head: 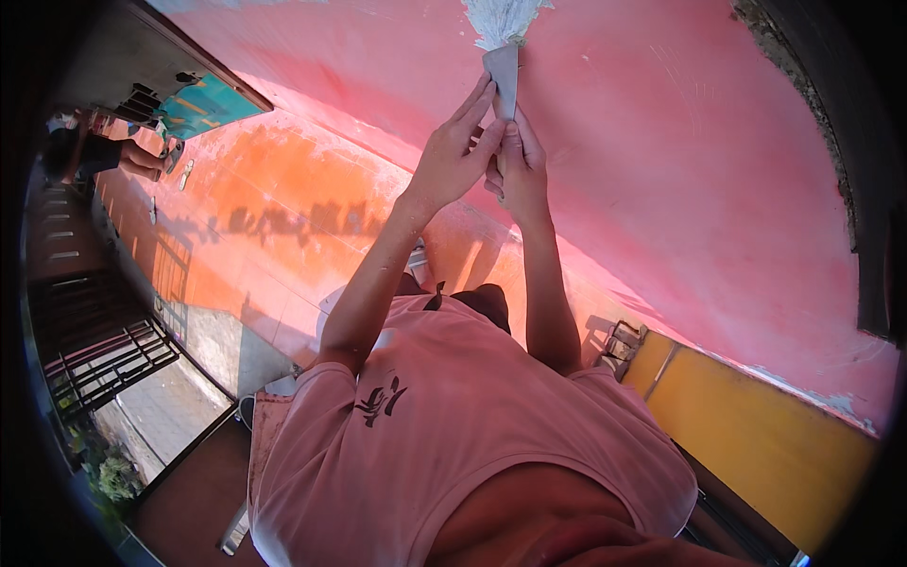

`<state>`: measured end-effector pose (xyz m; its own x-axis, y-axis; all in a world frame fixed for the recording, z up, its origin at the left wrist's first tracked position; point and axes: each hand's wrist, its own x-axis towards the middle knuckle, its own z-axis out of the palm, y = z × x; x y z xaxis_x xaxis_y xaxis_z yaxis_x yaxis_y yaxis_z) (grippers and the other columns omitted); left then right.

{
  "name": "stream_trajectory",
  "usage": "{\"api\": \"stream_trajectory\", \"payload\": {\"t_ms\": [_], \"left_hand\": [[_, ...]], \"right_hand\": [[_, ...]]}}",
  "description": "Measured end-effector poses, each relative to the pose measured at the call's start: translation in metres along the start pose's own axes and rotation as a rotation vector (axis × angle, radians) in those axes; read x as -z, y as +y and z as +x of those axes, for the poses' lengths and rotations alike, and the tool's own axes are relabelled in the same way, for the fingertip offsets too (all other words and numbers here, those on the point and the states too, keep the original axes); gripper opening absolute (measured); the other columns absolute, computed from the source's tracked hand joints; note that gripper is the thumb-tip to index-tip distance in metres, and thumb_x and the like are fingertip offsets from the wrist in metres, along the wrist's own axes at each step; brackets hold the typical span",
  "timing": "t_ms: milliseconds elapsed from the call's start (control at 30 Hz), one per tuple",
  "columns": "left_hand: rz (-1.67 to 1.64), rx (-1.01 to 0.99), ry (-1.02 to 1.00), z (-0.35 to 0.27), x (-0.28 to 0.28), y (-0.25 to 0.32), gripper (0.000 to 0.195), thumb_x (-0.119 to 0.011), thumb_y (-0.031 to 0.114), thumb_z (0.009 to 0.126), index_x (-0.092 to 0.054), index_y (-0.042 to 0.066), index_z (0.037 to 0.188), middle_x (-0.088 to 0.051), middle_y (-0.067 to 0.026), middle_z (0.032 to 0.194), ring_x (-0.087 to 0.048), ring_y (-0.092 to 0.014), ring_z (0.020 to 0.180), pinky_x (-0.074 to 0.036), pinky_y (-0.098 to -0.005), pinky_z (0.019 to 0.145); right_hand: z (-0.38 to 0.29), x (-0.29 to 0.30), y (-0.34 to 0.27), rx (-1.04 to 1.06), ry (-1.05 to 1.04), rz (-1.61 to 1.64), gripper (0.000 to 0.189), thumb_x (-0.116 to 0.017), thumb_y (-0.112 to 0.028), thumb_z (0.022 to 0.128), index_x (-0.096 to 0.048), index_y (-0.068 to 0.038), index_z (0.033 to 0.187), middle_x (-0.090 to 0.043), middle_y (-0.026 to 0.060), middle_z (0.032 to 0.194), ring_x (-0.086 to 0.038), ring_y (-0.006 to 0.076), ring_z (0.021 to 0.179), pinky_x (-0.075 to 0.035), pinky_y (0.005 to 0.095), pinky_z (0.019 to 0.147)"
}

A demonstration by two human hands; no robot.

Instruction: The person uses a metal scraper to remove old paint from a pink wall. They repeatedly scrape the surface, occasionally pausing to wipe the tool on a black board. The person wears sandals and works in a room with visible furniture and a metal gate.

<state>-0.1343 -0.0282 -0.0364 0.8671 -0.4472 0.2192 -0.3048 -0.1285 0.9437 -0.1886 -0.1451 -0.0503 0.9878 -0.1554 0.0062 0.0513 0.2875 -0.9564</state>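
My right hand (525,170) is closed around the handle of a putty knife (504,81), whose flat metal blade points up at the pink wall (680,170). The blade's wide end lies just below a pale, ragged patch (502,21) on that wall. My left hand (453,159) is beside the right one, its extended fingers touching the left edge of the blade and its thumb near the right thumb. How firmly the left hand holds the tool cannot be told.
Below the wall runs an orange tiled floor (297,184). A yellow panel (751,418) stands at the lower right, near a small brownish object (623,340). At the far left are another person's legs (142,157), sandals (186,174) and a dark metal railing (113,368).
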Motion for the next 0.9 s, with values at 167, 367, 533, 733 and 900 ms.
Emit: {"api": "stream_trajectory", "payload": {"t_ms": [167,367,533,733,900], "left_hand": [[0.035,0.056,-0.044,-0.076,-0.022,-0.03,0.039,-0.049,0.015,0.1,-0.054,0.003,0.136,-0.055,-0.0156,0.138,-0.069,-0.022,0.095,-0.054,-0.0331,0.083],[-0.122,0.486,0.057,-0.212,-0.013,-0.084,0.031,-0.046,0.016,0.103,-0.06,-0.001,0.125,-0.069,-0.011,0.111,-0.064,-0.013,0.076,-0.054,-0.0266,0.068],[-0.207,0.618,0.248,-0.288,-0.024,-0.107,0.032,-0.045,0.017,0.103,-0.058,-0.002,0.126,-0.067,-0.0124,0.117,-0.067,-0.015,0.077,-0.055,-0.0283,0.073],[0.044,0.472,0.03,-0.232,-0.038,-0.09,0.039,-0.055,0.017,0.099,-0.052,0.004,0.135,-0.053,-0.016,0.136,-0.059,-0.026,0.115,-0.054,-0.0334,0.086],[0.307,-0.033,-0.21,-0.138,-0.032,-0.05,0.062,-0.059,0.02,0.096,-0.033,0.01,0.151,-0.014,-0.0221,0.16,-0.021,-0.04,0.146,-0.033,-0.0454,0.112]], "right_hand": [[-0.069,0.067,0.039,-0.27,-0.053,-0.074,0.044,-0.04,-0.027,0.107,-0.038,-0.013,0.149,-0.046,-0.0012,0.076,-0.034,0.0029,0.043,-0.028,0.0185,0.037],[-0.203,0.151,0.129,-0.729,-0.109,-0.673,0.04,-0.045,-0.027,0.102,-0.054,-0.007,0.135,-0.055,0.0043,0.07,-0.053,0.0118,0.057,-0.047,0.029,0.054],[-0.245,0.158,0.132,-0.727,-0.079,-0.533,0.039,-0.048,-0.027,0.101,-0.056,-0.003,0.13,-0.061,0.007,0.074,-0.059,0.0142,0.066,-0.05,0.0329,0.066],[-0.184,0.135,0.12,-0.527,0.002,-0.484,0.04,-0.046,-0.025,0.102,-0.053,-0.006,0.137,-0.056,0.0029,0.074,-0.051,0.0101,0.056,-0.043,0.0271,0.053],[-0.118,0.085,0.064,-0.408,0.172,-0.045,0.044,-0.04,-0.025,0.106,-0.041,-0.013,0.148,-0.048,-0.0007,0.073,-0.035,0.004,0.042,-0.029,0.0199,0.036]]}}
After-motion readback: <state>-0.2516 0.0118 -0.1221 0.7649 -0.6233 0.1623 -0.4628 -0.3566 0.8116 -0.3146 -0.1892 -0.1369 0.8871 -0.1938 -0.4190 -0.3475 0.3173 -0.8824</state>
